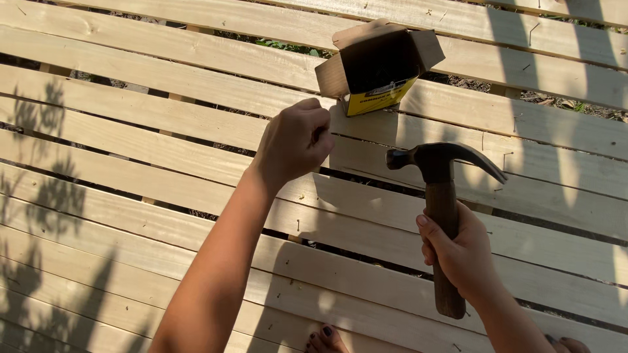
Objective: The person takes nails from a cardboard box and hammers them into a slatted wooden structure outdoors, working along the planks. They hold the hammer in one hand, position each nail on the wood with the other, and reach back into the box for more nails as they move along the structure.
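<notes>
Claw hammer (439, 196), dark steel head, brown wooden handle, upright at about 4 o'clock of frame centre, head up, claw pointing toward 3 o'clock. Right hand (461, 255) has a closed grip around the handle mid-length, handle end sticking out below the fist. Left hand (294, 140) at 11 o'clock from the hammer, well apart from it, fingers curled shut in a fist (cannot tell if anything small is pinched inside). Open cardboard box (376, 68), yellow front, flaps spread, dark inside, sits at 1 o'clock from the left hand, near it. Everything is over pale wooden slats (131, 131) running roughly 10 to 4 o'clock, gaps between. Bare toes (325, 340) with dark nails at 6 o'clock.
</notes>
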